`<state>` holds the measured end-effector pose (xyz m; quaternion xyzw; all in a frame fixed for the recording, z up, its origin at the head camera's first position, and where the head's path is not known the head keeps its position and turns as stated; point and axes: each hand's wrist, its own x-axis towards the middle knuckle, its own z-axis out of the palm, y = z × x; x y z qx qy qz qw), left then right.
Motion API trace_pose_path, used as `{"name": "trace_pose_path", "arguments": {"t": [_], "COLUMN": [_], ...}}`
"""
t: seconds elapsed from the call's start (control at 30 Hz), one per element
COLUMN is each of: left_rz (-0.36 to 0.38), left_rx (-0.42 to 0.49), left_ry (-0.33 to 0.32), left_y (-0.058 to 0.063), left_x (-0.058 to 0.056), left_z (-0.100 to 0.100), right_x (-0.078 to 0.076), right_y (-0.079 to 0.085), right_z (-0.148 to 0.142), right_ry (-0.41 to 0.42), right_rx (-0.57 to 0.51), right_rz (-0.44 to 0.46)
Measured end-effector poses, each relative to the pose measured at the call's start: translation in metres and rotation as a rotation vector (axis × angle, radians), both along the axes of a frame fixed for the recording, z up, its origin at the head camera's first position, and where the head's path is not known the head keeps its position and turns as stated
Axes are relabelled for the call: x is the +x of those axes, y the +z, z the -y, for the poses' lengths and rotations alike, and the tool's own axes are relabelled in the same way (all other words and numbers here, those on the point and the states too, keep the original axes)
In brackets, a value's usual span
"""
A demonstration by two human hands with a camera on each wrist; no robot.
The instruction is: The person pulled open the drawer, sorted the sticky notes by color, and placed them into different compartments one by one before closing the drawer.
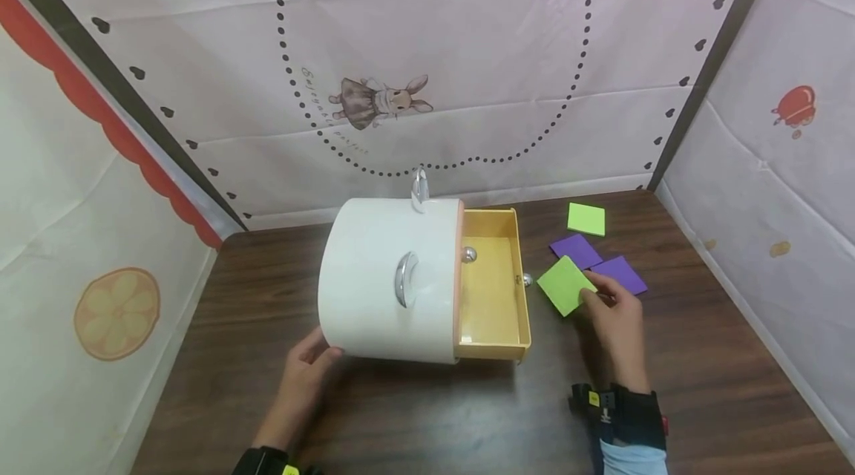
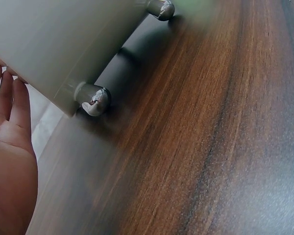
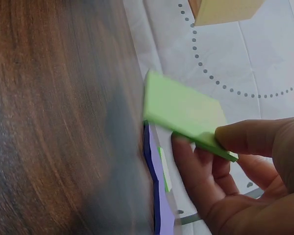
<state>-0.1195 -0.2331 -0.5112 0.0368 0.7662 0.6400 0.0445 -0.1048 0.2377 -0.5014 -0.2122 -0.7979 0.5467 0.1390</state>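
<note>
A white rounded cabinet (image 1: 374, 274) with silver handles stands on the table, its yellow drawer (image 1: 494, 289) pulled out on the right side. My left hand (image 1: 303, 378) rests against the cabinet's lower left edge; in the left wrist view its fingers (image 2: 19, 103) lie straight along that edge, near a silver foot (image 2: 94, 100). Between thumb and fingers, my right hand (image 1: 614, 323) pinches a green sticky note pad (image 1: 564, 286), lifted just right of the drawer. Two purple pads, one behind (image 1: 576, 251) and one beside (image 1: 621, 274) that hand, lie on the table.
Another green pad (image 1: 586, 219) lies farther back on the brown wooden table (image 1: 695, 356). Printed white cloth walls (image 1: 494, 89) enclose the table at the back, left and right. A silver knob (image 1: 528, 280) sticks out from the drawer's front.
</note>
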Motion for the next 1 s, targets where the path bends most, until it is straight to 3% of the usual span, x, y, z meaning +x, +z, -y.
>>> {"name": "trace_pose_path", "arguments": {"t": [0.2, 0.33, 0.47, 0.67, 1.0], "left_rz": [-0.003, -0.016, -0.055, -0.057, -0.013], "left_rx": [0.007, -0.017, -0.047, -0.038, -0.016], "left_ry": [-0.001, 0.015, 0.041, 0.040, 0.041], "left_y": [0.000, 0.002, 0.003, 0.002, -0.002], "left_x": [0.000, 0.002, 0.004, 0.004, 0.003], "left_z": [0.000, -0.001, -0.001, -0.001, 0.000], "right_x": [0.001, 0.008, 0.014, 0.016, 0.013], "right_y": [0.003, 0.023, 0.043, 0.051, 0.045], "right_z": [0.002, 0.009, 0.017, 0.018, 0.011], "right_ry": [-0.033, -0.055, -0.074, -0.063, -0.031], "right_rx": [-0.032, -0.086, -0.221, -0.487, -0.576], "right_rz": [-0.059, -0.128, -0.210, -0.340, -0.310]}}
